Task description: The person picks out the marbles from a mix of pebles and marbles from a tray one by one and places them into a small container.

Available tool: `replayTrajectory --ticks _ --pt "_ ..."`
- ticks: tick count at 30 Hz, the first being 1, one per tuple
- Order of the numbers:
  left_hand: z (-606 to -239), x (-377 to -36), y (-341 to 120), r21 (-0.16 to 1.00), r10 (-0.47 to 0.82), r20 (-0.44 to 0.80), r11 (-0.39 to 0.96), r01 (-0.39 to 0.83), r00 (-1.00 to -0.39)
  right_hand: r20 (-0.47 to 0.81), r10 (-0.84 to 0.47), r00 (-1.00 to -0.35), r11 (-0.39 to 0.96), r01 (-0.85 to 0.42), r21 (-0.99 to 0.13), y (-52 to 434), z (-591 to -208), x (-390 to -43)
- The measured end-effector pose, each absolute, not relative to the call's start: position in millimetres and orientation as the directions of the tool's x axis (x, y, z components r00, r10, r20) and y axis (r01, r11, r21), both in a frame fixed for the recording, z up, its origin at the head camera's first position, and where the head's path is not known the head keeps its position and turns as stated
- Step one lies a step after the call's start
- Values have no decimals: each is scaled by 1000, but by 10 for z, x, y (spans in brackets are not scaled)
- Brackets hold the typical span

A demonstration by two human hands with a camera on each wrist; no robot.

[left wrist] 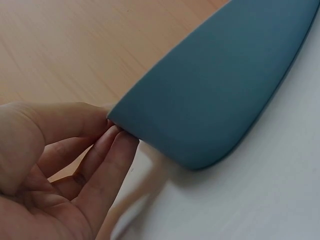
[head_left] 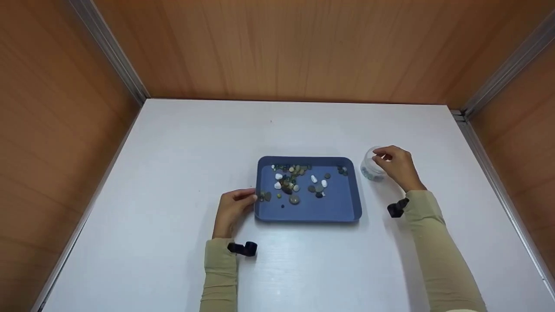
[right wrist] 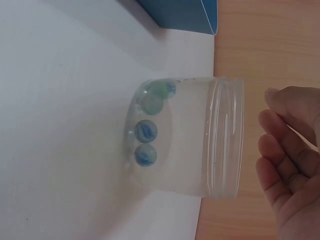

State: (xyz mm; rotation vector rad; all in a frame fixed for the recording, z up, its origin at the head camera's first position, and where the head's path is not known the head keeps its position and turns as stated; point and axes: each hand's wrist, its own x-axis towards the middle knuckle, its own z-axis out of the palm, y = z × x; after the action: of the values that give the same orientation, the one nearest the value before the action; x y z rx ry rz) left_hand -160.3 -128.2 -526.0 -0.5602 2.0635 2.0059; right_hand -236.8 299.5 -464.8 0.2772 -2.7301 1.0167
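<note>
From the head, you look down on a white table (head_left: 147,195), with a wood-grain back wall (head_left: 277,52) along its far edge and wood-grain side walls (head_left: 56,130) to left and right. Grey metal strips (head_left: 115,47) run up the two far corners. Near the middle of the table sits a blue tray (head_left: 340,206), with pebbles (head_left: 294,199) scattered over its floor, mostly in the left and far parts. Your left hand (head_left: 234,207) is at the tray's left side. Just right of the tray stands a clear jar (head_left: 367,167), and your right hand (head_left: 399,168) is over its mouth. Both your sleeves (head_left: 438,247) are khaki.

At your left wrist, your thumb and fingers pinch the tray's rim; its smooth outer side slopes down to the white surface, and wood grain fills the background.

At your right wrist, the jar stands upright on the table with marbles (right wrist: 146,131) at its bottom. Your right fingers, loosely bent and apart from the rim, show nothing in their grasp.
</note>
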Motion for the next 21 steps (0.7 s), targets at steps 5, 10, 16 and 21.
replayTrajectory --ticks 5,10,16,21 --pt "-5261 -1599 -1279 917 -117 -397 5 -400 -911 284 -115 -952 745 -272 -609 2942 -4650 -2387" --pt "-5243 -1592 -1280 916 -113 -399 -1 -401 -910 278 -117 -953 737 -271 -619 2878 -4655 -2414" --pt "-5242 -1586 -1280 917 -116 -396 1 -399 -911 252 -135 -958 729 -268 -630 2781 -4632 -2423" --pt "-5239 -1585 -1279 917 -119 -396 2 -399 -911 241 -155 -958 715 -277 -641 2668 -4596 -2428"
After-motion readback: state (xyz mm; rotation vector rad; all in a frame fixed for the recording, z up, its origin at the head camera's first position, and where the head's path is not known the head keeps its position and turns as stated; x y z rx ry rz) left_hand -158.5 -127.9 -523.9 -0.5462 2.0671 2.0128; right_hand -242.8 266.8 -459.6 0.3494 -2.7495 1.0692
